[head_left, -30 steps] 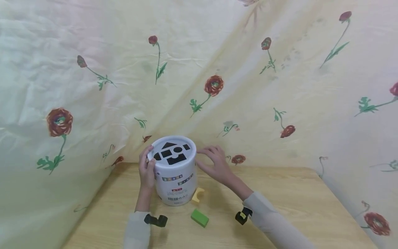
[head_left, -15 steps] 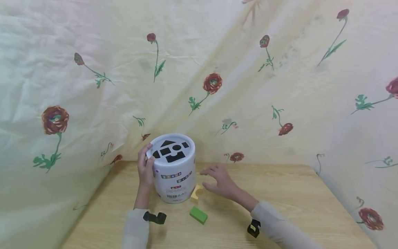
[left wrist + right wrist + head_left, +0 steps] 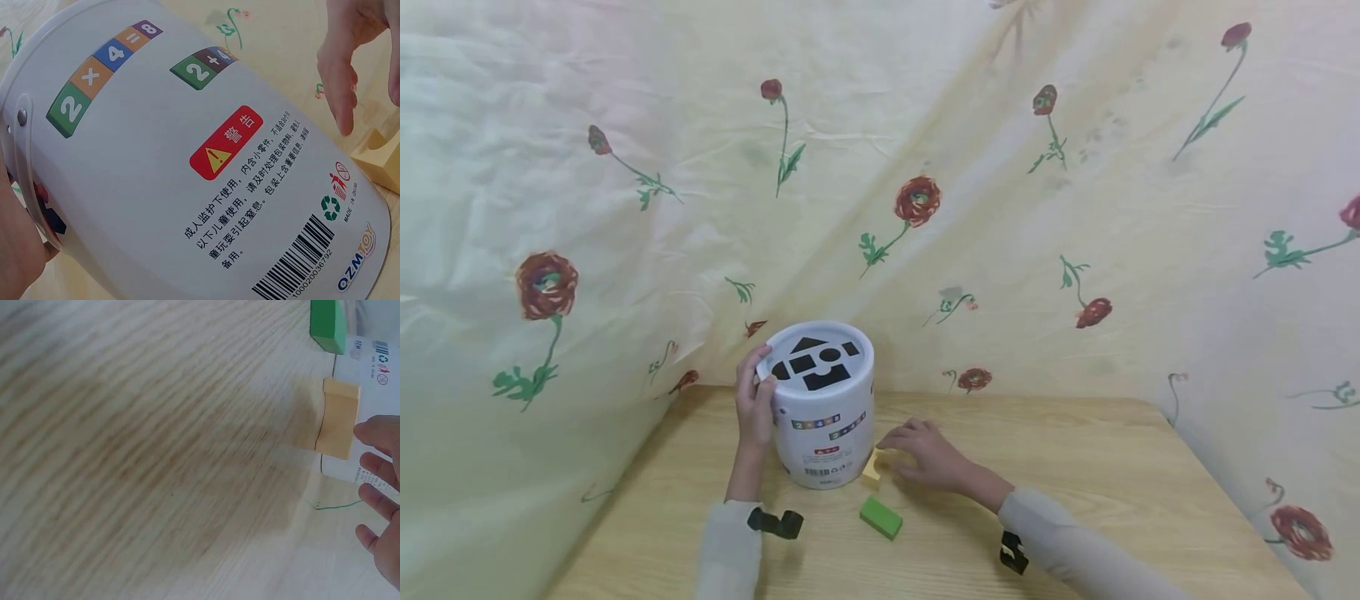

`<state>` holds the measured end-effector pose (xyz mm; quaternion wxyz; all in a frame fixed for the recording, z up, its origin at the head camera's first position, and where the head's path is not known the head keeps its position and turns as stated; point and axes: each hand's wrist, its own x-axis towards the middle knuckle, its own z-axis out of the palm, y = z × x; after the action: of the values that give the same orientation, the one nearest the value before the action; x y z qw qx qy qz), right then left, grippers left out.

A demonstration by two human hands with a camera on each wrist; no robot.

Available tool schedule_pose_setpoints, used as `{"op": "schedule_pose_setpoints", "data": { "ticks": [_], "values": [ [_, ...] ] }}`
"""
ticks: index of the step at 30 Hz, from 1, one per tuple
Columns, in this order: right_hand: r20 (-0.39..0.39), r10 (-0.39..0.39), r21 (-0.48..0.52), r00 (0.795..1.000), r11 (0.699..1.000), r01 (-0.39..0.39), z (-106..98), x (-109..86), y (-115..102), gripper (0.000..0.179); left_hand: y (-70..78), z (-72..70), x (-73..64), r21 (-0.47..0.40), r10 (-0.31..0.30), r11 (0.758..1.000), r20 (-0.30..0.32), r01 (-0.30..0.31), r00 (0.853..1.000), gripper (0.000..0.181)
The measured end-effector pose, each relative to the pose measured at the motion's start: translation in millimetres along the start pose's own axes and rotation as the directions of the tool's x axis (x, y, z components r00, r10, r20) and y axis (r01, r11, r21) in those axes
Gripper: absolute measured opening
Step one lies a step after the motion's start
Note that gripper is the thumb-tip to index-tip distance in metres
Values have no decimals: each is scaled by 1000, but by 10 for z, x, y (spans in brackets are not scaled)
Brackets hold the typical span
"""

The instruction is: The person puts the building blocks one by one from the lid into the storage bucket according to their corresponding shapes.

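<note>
A white shape-sorter bucket (image 3: 805,412) with shaped holes in its lid stands upright at the back left of the table. My left hand (image 3: 755,408) grips its left side near the rim, thumb in front. In the left wrist view a carry handle (image 3: 31,156) runs down beside that hand. My right hand (image 3: 931,457) is at a yellow arch block (image 3: 871,473) that stands by the bucket's foot. From the right wrist, its loosely bent fingers (image 3: 378,434) show spread, fingertips right by the block's edge. A green rectangular block (image 3: 881,517) lies in front of the bucket.
The wooden table (image 3: 1075,483) meets a floral cloth (image 3: 1000,208) hanging behind it and along its sides. Each wrist carries a black strap-on camera, such as the right camera (image 3: 1013,552).
My right hand has come away from the bucket's upper right side and moved down to the yellow block. My left hand keeps its hold on the bucket, and the blocks have not moved.
</note>
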<state>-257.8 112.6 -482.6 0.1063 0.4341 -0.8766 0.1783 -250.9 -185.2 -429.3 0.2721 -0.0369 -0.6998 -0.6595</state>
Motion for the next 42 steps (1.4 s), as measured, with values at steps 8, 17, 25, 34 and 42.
{"op": "schedule_pose_setpoints", "data": {
  "ticks": [8,17,25,34,42],
  "values": [
    [105,1,-4,994,1000,0,47,62,4,34,14,-5,-5,-12,-11,1000,1,11,1000,51],
    [117,-21,-65,993,997,29,32,23,-1,42,12,2,-9,-12,-4,1000,4,4,1000,52],
    [178,-77,-113,981,989,98,-3,-60,-64,57,-4,0,-3,-14,-7,1000,-1,7,1000,51],
    [354,11,-35,935,999,1,-62,-45,-128,75,-10,3,-8,-21,-2,1000,-2,2,1000,51],
    [406,19,-25,914,1000,-9,-90,-28,-148,79,-7,4,-15,-26,2,1000,-3,-2,1000,51]
  ]
}}
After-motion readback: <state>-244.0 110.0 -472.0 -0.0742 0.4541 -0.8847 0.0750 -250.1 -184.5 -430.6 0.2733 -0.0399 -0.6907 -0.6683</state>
